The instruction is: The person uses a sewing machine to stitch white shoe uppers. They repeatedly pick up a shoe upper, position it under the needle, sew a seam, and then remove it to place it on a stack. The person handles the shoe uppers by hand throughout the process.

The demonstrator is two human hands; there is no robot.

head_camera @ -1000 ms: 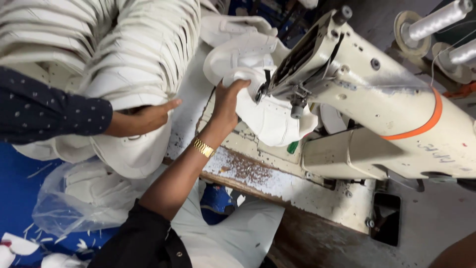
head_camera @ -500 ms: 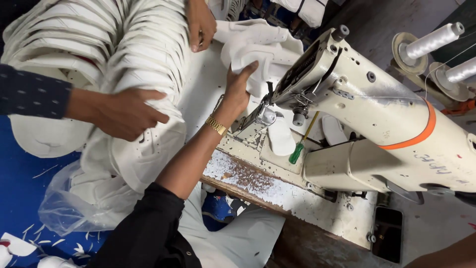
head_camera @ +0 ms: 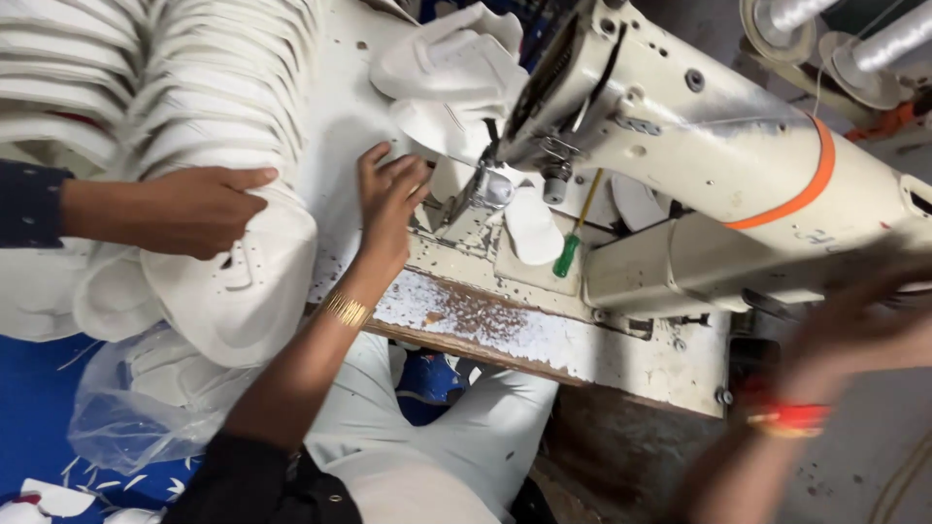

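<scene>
While hands (head_camera: pixel 388 194) hover, sewing machine (head_camera: pixel 699 165) crowds stack (head_camera: pixel 194 87).

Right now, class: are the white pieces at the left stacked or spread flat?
Stacked: the white pieces lie packed in overlapping rows, edges showing, with a hand resting on them.

Hidden, cropped and blurred parts around the cream sewing machine

The cream sewing machine with an orange band (head_camera: pixel 699 146) runs off the right edge, and its head hides the needle and part of the white fabric pieces (head_camera: pixel 456 68) bunched behind it. The tall stacks of white curved shoe-upper pieces (head_camera: pixel 223 87) are cut by the top and left edges. The left hand (head_camera: pixel 184 209) covers part of one stack; its dark sleeve (head_camera: pixel 29 204) leaves the frame. A blurred hand with a red wristband (head_camera: pixel 835 340) at lower right is smeared, its fingers unreadable. The white thread cones (head_camera: pixel 854 39) are cropped at the top. The clear plastic bag (head_camera: pixel 126 417) has unclear contents.
</scene>
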